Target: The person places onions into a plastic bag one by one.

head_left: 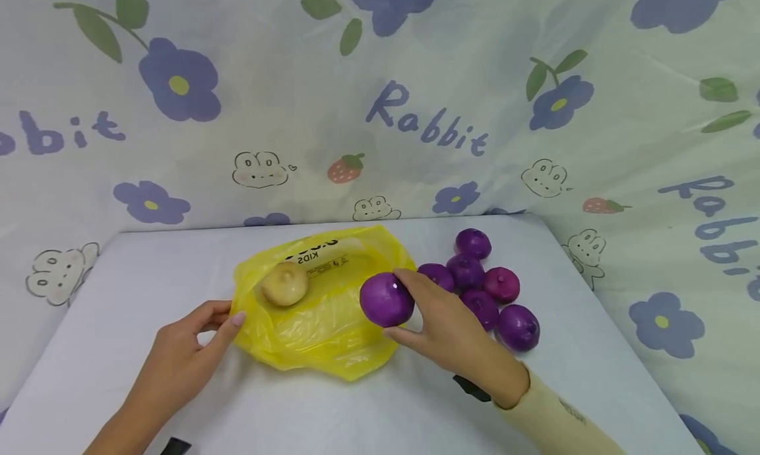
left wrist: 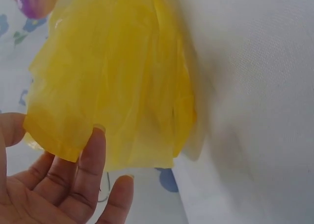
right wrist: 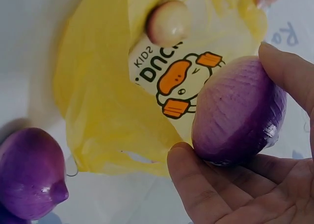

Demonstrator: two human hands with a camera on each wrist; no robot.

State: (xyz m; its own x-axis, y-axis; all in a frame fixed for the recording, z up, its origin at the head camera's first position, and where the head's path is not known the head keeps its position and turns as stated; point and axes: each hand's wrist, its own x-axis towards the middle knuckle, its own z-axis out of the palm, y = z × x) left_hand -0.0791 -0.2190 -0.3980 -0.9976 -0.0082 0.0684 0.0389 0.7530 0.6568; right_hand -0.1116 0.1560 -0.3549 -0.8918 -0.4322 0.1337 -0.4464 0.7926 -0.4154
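Note:
A yellow plastic bag (head_left: 332, 323) with a printed duck and lettering lies open on the table. Its left edge is pinched between the thumb and fingers of my left hand (head_left: 187, 353), as the left wrist view also shows. Inside the bag, toward the left, rests a pale yellow onion (head_left: 285, 284). My right hand (head_left: 445, 316) grips a glossy purple onion (head_left: 386, 300) between thumb and fingers, held over the bag's right side. In the right wrist view this purple onion (right wrist: 238, 113) appears large, with the bag's print behind it.
Several more purple onions (head_left: 466, 271) sit in a cluster on the white table (head_left: 594, 376), right of the bag. One of them, a redder onion (head_left: 501, 285), lies at the cluster's right. A patterned cloth (head_left: 297, 99) hangs behind and beside the table.

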